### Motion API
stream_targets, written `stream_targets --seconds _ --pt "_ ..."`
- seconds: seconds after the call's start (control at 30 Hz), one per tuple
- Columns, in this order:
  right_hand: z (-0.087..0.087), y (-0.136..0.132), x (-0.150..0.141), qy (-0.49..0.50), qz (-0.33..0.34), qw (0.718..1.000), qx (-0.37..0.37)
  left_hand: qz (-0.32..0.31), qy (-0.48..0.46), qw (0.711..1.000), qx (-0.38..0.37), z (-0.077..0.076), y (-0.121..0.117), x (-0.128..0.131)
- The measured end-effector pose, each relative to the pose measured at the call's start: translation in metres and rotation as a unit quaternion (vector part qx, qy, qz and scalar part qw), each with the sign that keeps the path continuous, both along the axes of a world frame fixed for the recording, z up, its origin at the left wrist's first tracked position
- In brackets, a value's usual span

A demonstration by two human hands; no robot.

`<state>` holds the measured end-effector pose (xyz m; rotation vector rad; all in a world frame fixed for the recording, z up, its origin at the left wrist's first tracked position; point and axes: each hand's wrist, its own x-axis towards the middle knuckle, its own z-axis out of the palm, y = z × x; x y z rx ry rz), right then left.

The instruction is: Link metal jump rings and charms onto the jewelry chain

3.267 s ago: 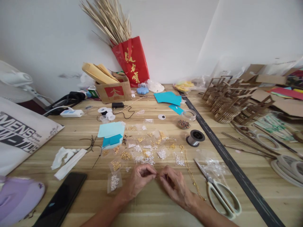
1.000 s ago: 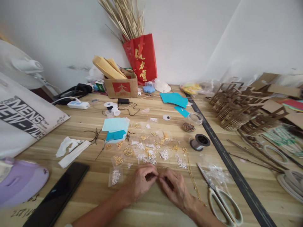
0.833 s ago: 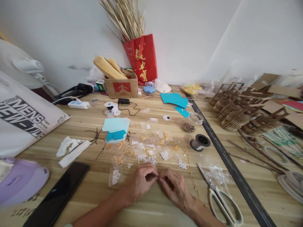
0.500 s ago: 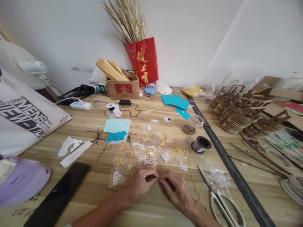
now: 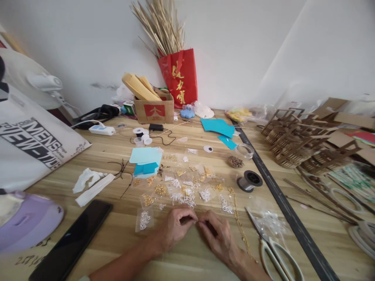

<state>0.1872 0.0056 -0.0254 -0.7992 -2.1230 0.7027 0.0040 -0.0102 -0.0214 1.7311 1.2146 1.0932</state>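
My left hand [image 5: 178,226] and my right hand [image 5: 216,236] meet fingertip to fingertip low in the middle of the head view. Both are closed in a pinch. Whatever sits between the fingertips is too small to make out. Just beyond them lie small bags of silver and gold beads and findings [image 5: 188,197]. A bag of silver rings [image 5: 144,219] is left of my left hand. To the right of my right hand, a gold chain [image 5: 239,224] runs along the table, and scissors with pale handles [image 5: 271,246] lie past it.
A spool of wire [image 5: 249,181] and a dish of beads [image 5: 236,161] stand right of the bags. A black phone [image 5: 72,238] lies at left. Woven baskets [image 5: 295,136] crowd the right. A cardboard box [image 5: 154,111] and red bag [image 5: 178,80] stand at the back.
My view has shifted, so the scene sits further right than at first. Both hands keep their pinch close together, with only slight finger movement. Nothing on the table has visibly moved.
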Motion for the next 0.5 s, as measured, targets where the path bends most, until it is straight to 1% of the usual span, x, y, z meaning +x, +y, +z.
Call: stream_targets --seconds 0.1,0.3,0.5 --pt "0.0002 0.0001 0.0001 0.001 0.0 1.0 0.001 0.0 0.002 1.0 -0.001 0.0004 0.0 -0.0003" --pt "-0.0065 0.0008 0.001 -0.006 -0.002 1.0 -0.014 0.001 0.012 1.0 -0.009 0.0037 -0.0003 0.0002" --pt "-0.0022 0.0003 -0.0001 -0.01 -0.008 1.0 -0.016 0.009 -0.008 0.998 -0.054 0.0018 -0.0013 0.0014"
